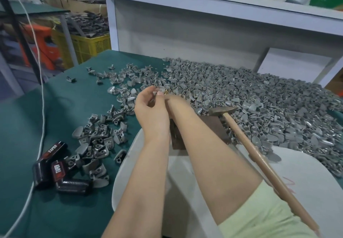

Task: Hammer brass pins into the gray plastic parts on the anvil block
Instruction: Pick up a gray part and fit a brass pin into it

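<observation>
My left hand (151, 107) hovers over the green table (37, 126), thumb and fingers curled, pinching a small gray plastic part (157, 89). A few brass pins (166, 92) show just beyond its fingertips. My right hand (173, 99) reaches in behind the left one and is mostly hidden, so its grip cannot be made out. The dark brown anvil block (213, 126) stands under my right forearm. The hammer (222, 110) lies unheld, its head on the block's far edge and its wooden handle slanting down to the right.
A big heap of gray parts (269, 107) covers the table's right half, with smaller piles (96, 139) at left. Black boxes marked TAPER (55, 169) and a white cable (43, 98) lie at left. A white shelf (185, 24) stands behind; a yellow crate (89, 46) is beyond the table.
</observation>
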Demonstrator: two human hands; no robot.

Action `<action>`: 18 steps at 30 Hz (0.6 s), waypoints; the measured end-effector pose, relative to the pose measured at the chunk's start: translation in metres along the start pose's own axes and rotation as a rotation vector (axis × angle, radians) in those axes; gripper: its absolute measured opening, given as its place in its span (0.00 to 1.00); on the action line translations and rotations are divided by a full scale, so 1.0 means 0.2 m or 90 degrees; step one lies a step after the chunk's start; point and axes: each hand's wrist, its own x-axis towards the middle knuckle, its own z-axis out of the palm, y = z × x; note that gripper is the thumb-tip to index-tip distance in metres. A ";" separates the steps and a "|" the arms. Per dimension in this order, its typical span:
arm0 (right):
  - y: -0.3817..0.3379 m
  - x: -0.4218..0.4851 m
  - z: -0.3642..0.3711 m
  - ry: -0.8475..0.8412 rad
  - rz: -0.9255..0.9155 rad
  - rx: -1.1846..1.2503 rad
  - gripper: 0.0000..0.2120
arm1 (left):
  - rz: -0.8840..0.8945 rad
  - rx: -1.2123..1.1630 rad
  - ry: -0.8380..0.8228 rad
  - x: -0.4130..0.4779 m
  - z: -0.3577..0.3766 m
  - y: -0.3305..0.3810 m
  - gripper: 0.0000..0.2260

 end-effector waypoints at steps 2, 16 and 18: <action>-0.01 0.02 0.01 -0.017 -0.039 -0.002 0.15 | 0.002 -0.012 0.023 0.00 0.00 0.00 0.11; -0.02 -0.05 -0.01 -0.079 -0.164 -0.019 0.20 | -0.001 -0.029 0.023 0.00 0.01 -0.01 0.09; -0.01 -0.06 -0.01 -0.073 -0.162 -0.048 0.20 | -0.001 -0.032 0.025 0.00 0.01 -0.02 0.10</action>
